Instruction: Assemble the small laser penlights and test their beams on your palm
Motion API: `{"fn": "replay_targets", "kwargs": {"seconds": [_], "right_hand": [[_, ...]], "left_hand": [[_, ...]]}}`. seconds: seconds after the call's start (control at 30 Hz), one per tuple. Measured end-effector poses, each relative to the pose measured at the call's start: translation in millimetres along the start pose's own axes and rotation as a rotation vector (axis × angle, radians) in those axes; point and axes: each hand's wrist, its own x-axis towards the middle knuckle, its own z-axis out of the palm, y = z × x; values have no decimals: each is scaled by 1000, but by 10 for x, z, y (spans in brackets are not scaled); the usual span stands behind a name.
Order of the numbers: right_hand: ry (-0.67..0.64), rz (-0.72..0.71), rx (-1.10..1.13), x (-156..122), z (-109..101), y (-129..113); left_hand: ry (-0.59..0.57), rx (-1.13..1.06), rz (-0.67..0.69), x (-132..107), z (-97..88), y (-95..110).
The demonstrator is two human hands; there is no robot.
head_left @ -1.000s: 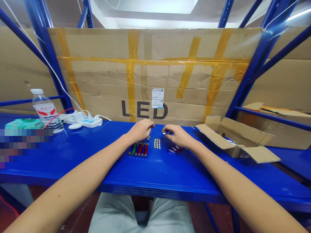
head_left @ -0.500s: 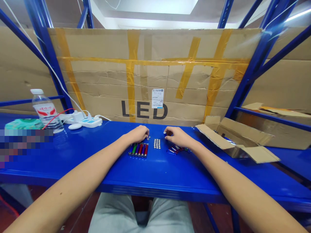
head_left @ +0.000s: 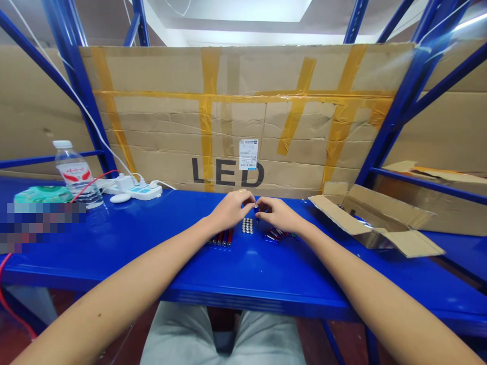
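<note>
My right hand [head_left: 277, 213] is closed in a pinch on a small blue metal tube [head_left: 256, 209] that stands upright between thumb and fingers. At the tube's top end, the fingertips of my left hand [head_left: 235, 208] are pinched together; whatever they hold is too small to make out. Just below both hands, small round silver button cells [head_left: 247, 226] sit in a neat grid. A row of coloured metal tubes [head_left: 222, 238] lies under my left wrist, which hides part of it. By my right wrist is a loose pile of small coloured metal pieces [head_left: 279, 234].
An open cardboard box [head_left: 365, 223] with blue pieces in it stands at the right. To the left are a water bottle [head_left: 78, 175], a white power strip [head_left: 140, 190] and a green packet [head_left: 41, 194]. A large cardboard sheet [head_left: 171, 132] closes off the back of the blue table [head_left: 243, 274].
My left hand has moved right from the row of tubes to meet my right hand. The blue tube now shows upright in my right fingers.
</note>
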Motion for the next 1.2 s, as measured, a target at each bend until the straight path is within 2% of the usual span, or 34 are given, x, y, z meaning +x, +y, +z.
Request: {"fn": "replay_targets", "kwargs": {"seconds": [0.23,0.37,0.47,0.57,0.7,0.77,0.87,1.2], "right_hand": [[-4,-10,26,12,-8,16],[-7,-36,-27,11,-19,70],[-20,-64,-67,10,-22,102],[-23,-64,-85,10,-18,110],[-1,-72,-96,7,-14,94],[9,-73,-112,7,-16,81],[6,-76,-118,8,-20,59],[-7,-70,-120,7,-21,32]], "left_hand": [[-109,32,111,-27,-44,18],[-109,102,18,-21,-80,-114],[-182,191,-70,-43,-85,-285],[-230,165,-89,-68,-96,-365],[-153,90,14,-58,-100,-198],[-143,60,93,-45,-87,-72],[-155,110,135,-43,-60,37],[-190,168,133,-84,-47,12]]}}
